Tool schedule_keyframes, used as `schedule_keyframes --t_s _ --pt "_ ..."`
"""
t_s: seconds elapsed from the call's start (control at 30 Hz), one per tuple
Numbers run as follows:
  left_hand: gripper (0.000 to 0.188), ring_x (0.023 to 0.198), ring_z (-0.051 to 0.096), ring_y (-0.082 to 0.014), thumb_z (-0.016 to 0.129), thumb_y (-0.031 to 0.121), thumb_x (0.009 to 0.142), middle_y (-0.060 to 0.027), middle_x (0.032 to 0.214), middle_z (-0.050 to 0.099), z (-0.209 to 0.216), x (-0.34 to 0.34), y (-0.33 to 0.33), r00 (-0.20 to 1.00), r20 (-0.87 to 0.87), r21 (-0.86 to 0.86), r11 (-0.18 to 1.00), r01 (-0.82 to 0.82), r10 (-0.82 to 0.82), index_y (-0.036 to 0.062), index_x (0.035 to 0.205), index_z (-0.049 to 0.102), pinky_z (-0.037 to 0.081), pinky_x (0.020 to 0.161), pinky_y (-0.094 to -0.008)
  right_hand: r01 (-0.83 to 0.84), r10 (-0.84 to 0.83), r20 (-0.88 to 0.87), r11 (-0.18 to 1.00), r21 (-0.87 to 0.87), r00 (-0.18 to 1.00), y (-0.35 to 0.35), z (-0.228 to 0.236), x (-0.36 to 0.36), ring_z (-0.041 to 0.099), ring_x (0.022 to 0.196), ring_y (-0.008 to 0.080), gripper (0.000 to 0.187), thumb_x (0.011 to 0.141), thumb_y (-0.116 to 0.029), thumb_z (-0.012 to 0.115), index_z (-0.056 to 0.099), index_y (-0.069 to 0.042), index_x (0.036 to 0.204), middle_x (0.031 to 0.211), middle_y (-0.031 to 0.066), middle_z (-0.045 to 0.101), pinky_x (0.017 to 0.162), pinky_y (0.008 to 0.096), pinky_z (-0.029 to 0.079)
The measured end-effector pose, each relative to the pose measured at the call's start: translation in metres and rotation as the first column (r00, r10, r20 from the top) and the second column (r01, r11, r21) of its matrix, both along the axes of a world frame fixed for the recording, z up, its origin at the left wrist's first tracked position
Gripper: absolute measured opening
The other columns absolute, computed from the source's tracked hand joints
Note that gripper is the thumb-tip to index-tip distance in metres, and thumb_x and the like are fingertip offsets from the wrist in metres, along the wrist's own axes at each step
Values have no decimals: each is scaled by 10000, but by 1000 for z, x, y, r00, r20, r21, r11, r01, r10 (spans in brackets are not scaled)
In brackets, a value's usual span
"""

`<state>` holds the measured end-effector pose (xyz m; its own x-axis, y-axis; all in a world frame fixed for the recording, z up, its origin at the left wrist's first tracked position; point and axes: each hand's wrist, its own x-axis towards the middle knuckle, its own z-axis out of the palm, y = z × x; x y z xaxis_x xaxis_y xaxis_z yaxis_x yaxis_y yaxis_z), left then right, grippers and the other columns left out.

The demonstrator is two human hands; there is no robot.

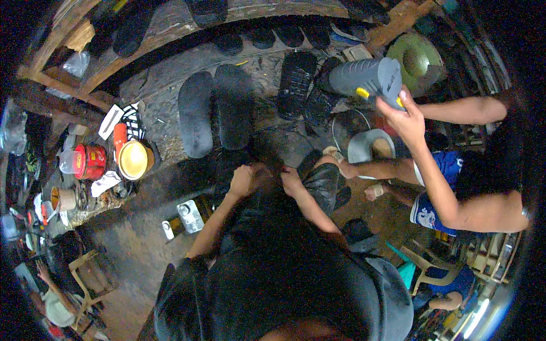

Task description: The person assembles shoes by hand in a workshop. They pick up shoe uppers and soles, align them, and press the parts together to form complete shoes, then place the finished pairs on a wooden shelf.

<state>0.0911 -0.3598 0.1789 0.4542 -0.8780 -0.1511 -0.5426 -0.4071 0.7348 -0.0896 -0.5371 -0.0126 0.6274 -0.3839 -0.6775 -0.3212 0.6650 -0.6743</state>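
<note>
My left hand [243, 181] is closed, near my lap at the bench's front edge. Close beside it, my right hand [292, 181] is curled closed too. Between them the space is dark and blurred, so what they hold, if anything, cannot be made out. Just beyond lie two flat black shoe soles [196, 116] side by side on the worn bench [159, 74]. Further right rests a black sole with a ridged, shiny surface [296, 85], next to another dark, partly hidden piece.
At right, another person's hand [406, 116] holds a grey ribbed cylinder [361, 78] with yellow parts. Below it stands a pale bucket [361, 149]. A yellow tub [134, 160] and a red can [89, 161] stand at left. Several dark soles [290, 36] line the back.
</note>
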Motion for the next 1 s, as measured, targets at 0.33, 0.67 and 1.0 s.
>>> schedule_keyframes --t_s 0.33,0.67,1.0 --pt "476 725 701 -391 777 532 868 -159 776 722 16 5 0 991 -118 -104 992 -75 63 63 803 730 552 686 -463 -25 -10 -114 953 -301 993 11 16 4 586 1106 247 434 856 121 413 574 31 1249 1178 140 617 1005 365 471" --pt "524 699 669 -440 745 554 894 -199 728 689 15 4 -2 985 -125 -114 985 -132 118 43 783 709 539 664 -501 68 -68 -23 998 -14 997 2 12 7 643 995 239 321 921 86 443 588 36 1203 1108 131 650 879 354 532" --pt "516 774 682 -462 696 525 939 -224 780 701 0 4 -4 979 -160 -94 986 -139 123 32 785 696 543 688 -536 127 -128 13 990 60 992 2 21 11 671 894 197 165 1005 -2 557 652 25 1137 993 87 697 766 324 551"
